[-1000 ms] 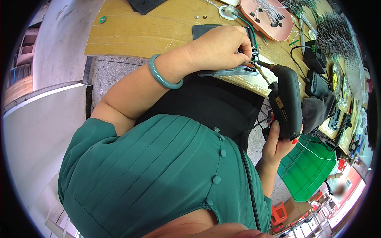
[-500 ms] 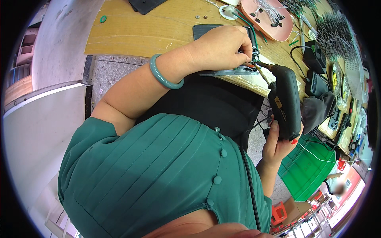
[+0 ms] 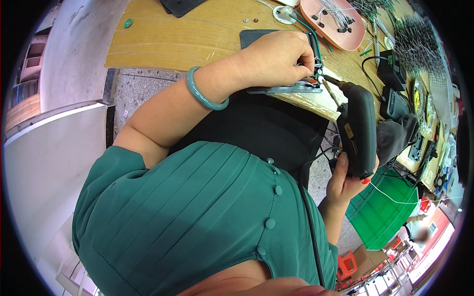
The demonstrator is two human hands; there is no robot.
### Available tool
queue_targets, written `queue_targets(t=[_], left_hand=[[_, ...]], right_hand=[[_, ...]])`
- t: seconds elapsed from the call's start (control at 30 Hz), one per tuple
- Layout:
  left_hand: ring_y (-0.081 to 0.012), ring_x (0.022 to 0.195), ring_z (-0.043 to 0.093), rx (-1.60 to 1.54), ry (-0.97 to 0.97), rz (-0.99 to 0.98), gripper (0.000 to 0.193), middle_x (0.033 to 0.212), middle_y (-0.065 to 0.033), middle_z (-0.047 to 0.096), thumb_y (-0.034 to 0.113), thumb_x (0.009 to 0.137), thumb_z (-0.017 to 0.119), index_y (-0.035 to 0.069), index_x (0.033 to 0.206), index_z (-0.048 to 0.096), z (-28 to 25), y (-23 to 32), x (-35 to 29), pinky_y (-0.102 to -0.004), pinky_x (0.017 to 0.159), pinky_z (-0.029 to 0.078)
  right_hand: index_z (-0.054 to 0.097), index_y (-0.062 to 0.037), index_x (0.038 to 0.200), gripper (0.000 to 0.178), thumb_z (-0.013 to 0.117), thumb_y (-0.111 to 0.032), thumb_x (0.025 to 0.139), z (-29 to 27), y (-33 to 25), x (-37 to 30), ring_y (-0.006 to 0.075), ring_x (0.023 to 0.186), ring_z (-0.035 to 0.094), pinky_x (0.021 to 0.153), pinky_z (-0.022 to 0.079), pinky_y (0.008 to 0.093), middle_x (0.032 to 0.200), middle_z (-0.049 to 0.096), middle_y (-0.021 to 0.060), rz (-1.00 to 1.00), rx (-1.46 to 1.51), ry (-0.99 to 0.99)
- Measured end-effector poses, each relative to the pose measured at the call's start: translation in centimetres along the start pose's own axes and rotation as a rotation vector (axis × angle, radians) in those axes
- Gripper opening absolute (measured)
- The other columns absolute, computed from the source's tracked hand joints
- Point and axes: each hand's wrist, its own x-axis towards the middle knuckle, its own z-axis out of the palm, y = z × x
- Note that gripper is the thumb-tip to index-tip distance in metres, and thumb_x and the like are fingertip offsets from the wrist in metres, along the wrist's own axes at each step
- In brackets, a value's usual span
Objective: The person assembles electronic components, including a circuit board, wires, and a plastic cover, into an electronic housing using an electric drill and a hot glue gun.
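We work at the wooden tabletop [image 3: 197, 34] edge. Our right hand [image 3: 348, 182] grips the black electric screwdriver [image 3: 358, 130], bit angled toward the small wired part [image 3: 316, 74], which our left hand [image 3: 274, 59] pinches steady against the tabletop's metal bracket [image 3: 286, 90].

A yellow wooden bench [image 3: 197, 34] runs across the top, its far right end crowded with parts. Below it lies grey speckled floor [image 3: 143, 89]. A pale panel [image 3: 44, 163] fills the left side. A green crate [image 3: 385, 212] sits on the floor at right, an orange stool [image 3: 348, 264] near it.
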Motion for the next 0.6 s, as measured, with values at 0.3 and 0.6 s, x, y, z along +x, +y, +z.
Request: queue_targets(t=[0.3,0.6], left_hand=[[-0.0139,0.063,0.053,-0.014,0.001,-0.003,0.01,0.081,-0.0057,0.055,0.011,0.077,0.071,0.003,0.078,0.066,-0.07,0.0,-0.14,-0.0276,0.057,0.043],[-0.0136,0.062,0.052,-0.012,0.014,0.0,0.009,0.081,-0.0055,0.055,0.011,0.076,0.071,0.003,0.078,0.066,0.04,-0.02,-0.21,-0.0274,0.056,0.043]], right_hand=[[0.051,0.0091,0.117,0.039,0.065,-0.001,0.082,0.12,-0.46,0.28,0.0235,0.101,0.058,0.093,0.041,0.0312,0.113,0.057,0.0176,0.006,0.005,-0.026],[0.052,0.0089,0.116,0.038,0.065,-0.001,0.082,0.34,-0.56,0.31,0.0238,0.098,0.059,0.091,0.042,0.0317,0.11,0.058,0.0174,0.01,0.015,-0.024]])
